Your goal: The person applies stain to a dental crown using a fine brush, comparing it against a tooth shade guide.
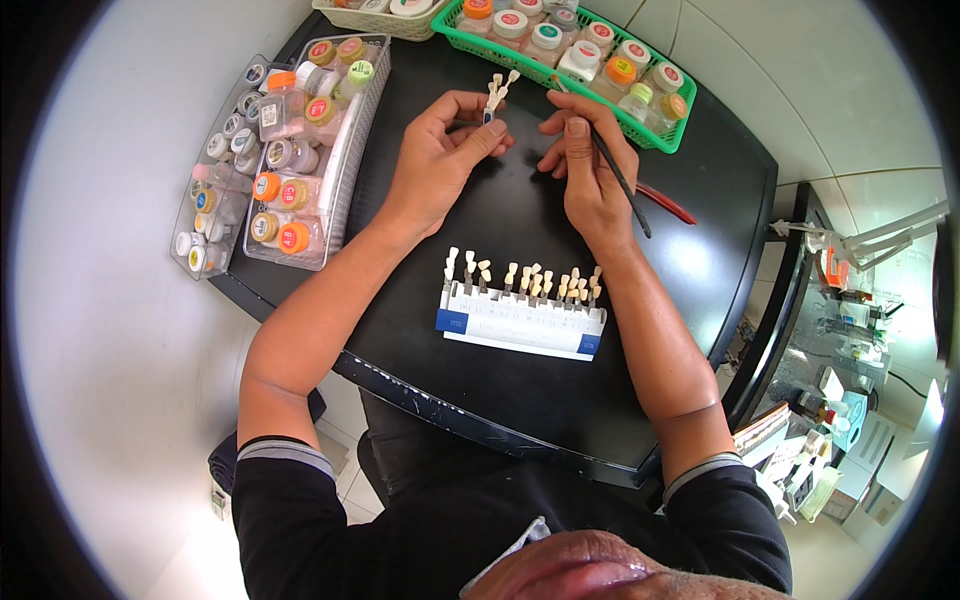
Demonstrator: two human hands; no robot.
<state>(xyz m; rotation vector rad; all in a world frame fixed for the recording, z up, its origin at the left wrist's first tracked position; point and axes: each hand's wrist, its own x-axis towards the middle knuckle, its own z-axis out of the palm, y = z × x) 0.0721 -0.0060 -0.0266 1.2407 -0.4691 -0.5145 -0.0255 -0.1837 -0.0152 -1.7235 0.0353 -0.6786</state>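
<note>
My left hand (440,160) is closed, pinching a small cluster of tooth-shaped shade tabs (497,92) upright by its dark base between thumb and fingers. Facing it, my right hand (592,190) grips a thin brush (622,183) with a dark handle. Its tip points up and away from me, a short gap from the tabs. Nearer to me on the black table lies a white and blue dental shade guide (520,325). Several tooth-shaped tabs stand in a row along its far edge, some in small clusters.
Clear plastic baskets (345,150) with several capped jars stand on the left of the table (480,400). A green basket (680,135) of jars sits at the far side, beside a pale basket (400,25). A red stick-like tool (670,204) lies right of my right wrist.
</note>
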